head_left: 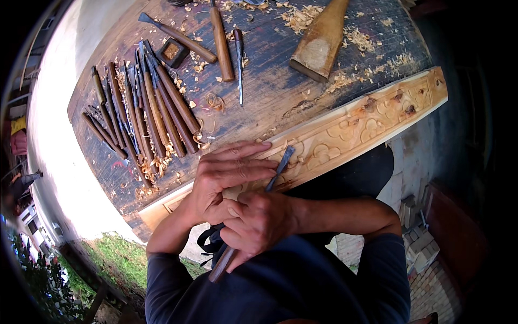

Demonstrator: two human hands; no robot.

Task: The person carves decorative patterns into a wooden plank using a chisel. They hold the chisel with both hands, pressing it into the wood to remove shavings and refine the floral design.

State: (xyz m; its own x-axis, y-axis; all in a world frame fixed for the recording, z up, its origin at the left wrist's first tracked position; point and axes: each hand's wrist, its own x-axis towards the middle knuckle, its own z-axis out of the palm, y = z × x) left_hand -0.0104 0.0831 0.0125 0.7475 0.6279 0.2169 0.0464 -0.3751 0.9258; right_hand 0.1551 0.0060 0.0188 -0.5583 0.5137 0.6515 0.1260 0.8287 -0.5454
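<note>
A long pale wooden board point(345, 129), carved in relief with rounded scrolls and petals, lies along the near edge of the workbench. My right hand point(261, 218) is closed round a carving chisel point(279, 168); its wooden handle sticks out below the fist. The flared steel blade points away to the right, over the carved surface. Whether its edge touches the wood I cannot tell. My left hand point(221, 181) rests on the board left of the blade, fingers stretched out, its thumb side against my right hand. Part of the chisel is hidden under the hands.
On the dark, worn workbench point(259, 121) several chisels point(154, 102) lie side by side at the left. Near them is a small dark square box point(172, 52). More tools lie farther back, and a wooden mallet point(322, 40) stands out at the far right. Shavings point(302, 19) are scattered about.
</note>
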